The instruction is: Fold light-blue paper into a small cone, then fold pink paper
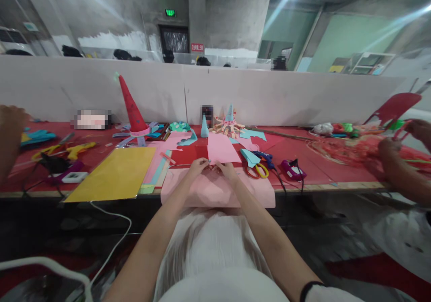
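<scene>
A sheet of pink paper [222, 147] stands out in front of me over the table. My left hand [199, 164] is closed at its lower left corner, fingertips pinched together on the edge. Along the lower edge, my right hand [226, 169] is closed on the same sheet; its fingertips are partly hidden. Both wrists are above a larger pink sheet [188, 190] that curls over the table's front edge. Right of the hands lie scissors [261, 171] with yellow and red handles, a folded light-blue paper [249, 157] and a blue glue gun [266, 158].
A yellow sheet [114, 172] overhangs the front edge at left, near a yellow glue gun [81, 150]. Behind stand a red paper cone [133, 109] and a small blue cone [204, 127]. A purple box with a cord [293, 171] sits at right. Other people's hands work at both sides.
</scene>
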